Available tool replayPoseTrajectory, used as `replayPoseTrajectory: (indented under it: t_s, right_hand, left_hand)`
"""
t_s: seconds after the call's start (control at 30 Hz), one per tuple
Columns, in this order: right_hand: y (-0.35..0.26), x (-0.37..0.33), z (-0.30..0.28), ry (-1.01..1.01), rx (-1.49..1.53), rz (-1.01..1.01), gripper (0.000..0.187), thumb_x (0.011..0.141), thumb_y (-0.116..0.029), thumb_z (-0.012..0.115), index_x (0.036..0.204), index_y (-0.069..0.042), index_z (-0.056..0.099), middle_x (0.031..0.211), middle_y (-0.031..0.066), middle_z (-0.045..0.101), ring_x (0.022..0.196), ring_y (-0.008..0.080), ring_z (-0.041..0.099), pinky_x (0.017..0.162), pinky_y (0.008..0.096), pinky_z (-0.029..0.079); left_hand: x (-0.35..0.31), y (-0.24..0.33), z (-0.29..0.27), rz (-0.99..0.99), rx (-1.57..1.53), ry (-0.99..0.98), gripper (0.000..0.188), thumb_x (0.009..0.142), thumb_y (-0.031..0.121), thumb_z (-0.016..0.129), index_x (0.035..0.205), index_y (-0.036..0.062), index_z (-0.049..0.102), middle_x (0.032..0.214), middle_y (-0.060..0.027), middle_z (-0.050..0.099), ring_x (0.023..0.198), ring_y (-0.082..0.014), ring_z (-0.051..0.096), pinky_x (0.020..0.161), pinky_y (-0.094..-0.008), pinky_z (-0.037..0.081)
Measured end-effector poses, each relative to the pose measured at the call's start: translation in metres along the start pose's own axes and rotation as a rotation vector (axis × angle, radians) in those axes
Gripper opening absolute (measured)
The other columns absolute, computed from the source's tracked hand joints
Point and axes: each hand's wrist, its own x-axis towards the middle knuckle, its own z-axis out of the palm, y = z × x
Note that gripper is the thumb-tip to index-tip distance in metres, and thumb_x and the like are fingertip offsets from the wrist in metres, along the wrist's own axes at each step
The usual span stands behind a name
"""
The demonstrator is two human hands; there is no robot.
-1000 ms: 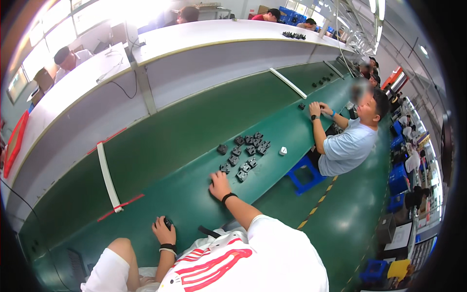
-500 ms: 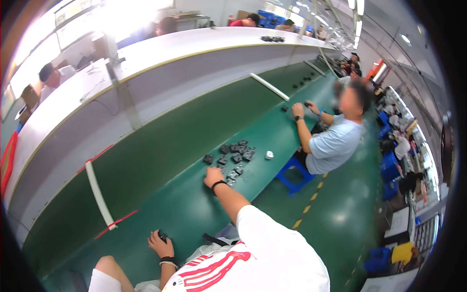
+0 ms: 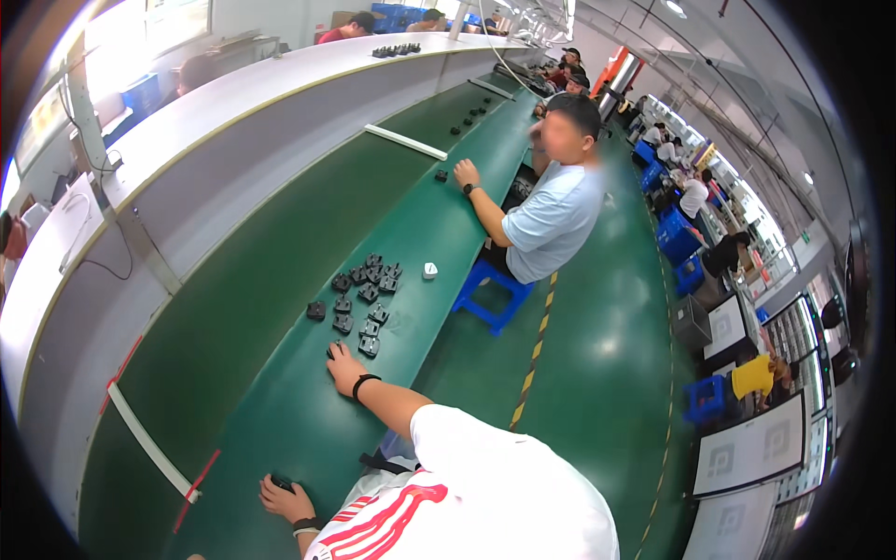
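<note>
Head view. Left hand (image 3: 287, 501), lower left of the frame: fingers curled round a black block (image 3: 281, 483), which showed between thumb and fingertips; grip narrow, block held. The hand was low over the green bench (image 3: 280, 411), well apart from the other blocks.

Right hand (image 3: 347, 370), just left of and below the frame's centre: back of the hand uppermost, fingers bent, fingertips at a dark piece (image 3: 334, 350). The fingers partly covered it, so whether they had closed on it could not be told.

Directly above the right hand in the frame, a loose group of black blocks (image 3: 368, 293) lay on the bench, some touching, some apart; one lay a little off at the group's left edge. A white block (image 3: 429, 271) lay to the right of the group, near the bench's edge.

Upper centre: a co-worker (image 3: 555, 210) in a pale blue shirt sat on a blue stool (image 3: 495, 297), one hand over the bench near a small black block (image 3: 441, 175). Upper left: a white ledge (image 3: 280, 89) ran along the bench, bearing a row of small black items (image 3: 397, 49).
</note>
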Motion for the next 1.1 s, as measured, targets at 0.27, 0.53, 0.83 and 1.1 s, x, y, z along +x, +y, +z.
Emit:
replayPoseTrajectory:
  t_s: [0.27,0.53,0.83,1.1]
  right_hand:
    - [-0.007,-0.03,0.011,0.055,0.188,-0.251,0.025,0.07,-0.004,0.057,0.095,0.0,0.057,0.118,0.0198,0.047,0.119,0.0368,0.04,0.095,0.04,0.042]
    - [-0.024,-0.053,0.018,0.291,0.465,-0.169,0.029,0.072,-0.008,0.058,0.101,-0.004,0.054,0.119,0.019,0.048,0.103,0.0378,0.052,0.088,0.0404,0.046]
    - [-0.021,-0.027,0.007,0.174,0.302,0.073,0.039,0.074,-0.011,0.057,0.113,-0.007,0.056,0.125,0.0216,0.046,0.101,0.0394,0.055,0.087,0.0422,0.047]
    - [-0.024,-0.027,0.002,-0.055,0.306,0.013,0.042,0.071,-0.011,0.059,0.112,-0.006,0.057,0.115,0.0207,0.051,0.098,0.039,0.055,0.086,0.0413,0.047]
  left_hand:
    - [0.012,-0.01,-0.01,0.069,-0.241,-0.052,0.05,0.07,0.011,0.064,0.118,0.0085,0.047,0.12,-0.0136,0.049,0.115,-0.0334,0.043,0.098,-0.0478,0.03]
    - [0.018,0.005,-0.027,0.16,-0.25,0.041,0.055,0.071,0.013,0.064,0.123,0.0086,0.044,0.127,-0.0156,0.044,0.12,-0.0354,0.039,0.1,-0.0488,0.028]
    - [0.041,0.038,-0.039,0.192,0.01,-0.115,0.042,0.075,0.019,0.064,0.113,0.0079,0.053,0.132,-0.0142,0.039,0.131,-0.0369,0.027,0.105,-0.062,0.017]
    - [0.049,0.032,-0.014,0.278,0.016,-0.062,0.032,0.074,0.018,0.061,0.104,0.0078,0.057,0.125,-0.0132,0.049,0.126,-0.0333,0.037,0.104,-0.0565,0.027]
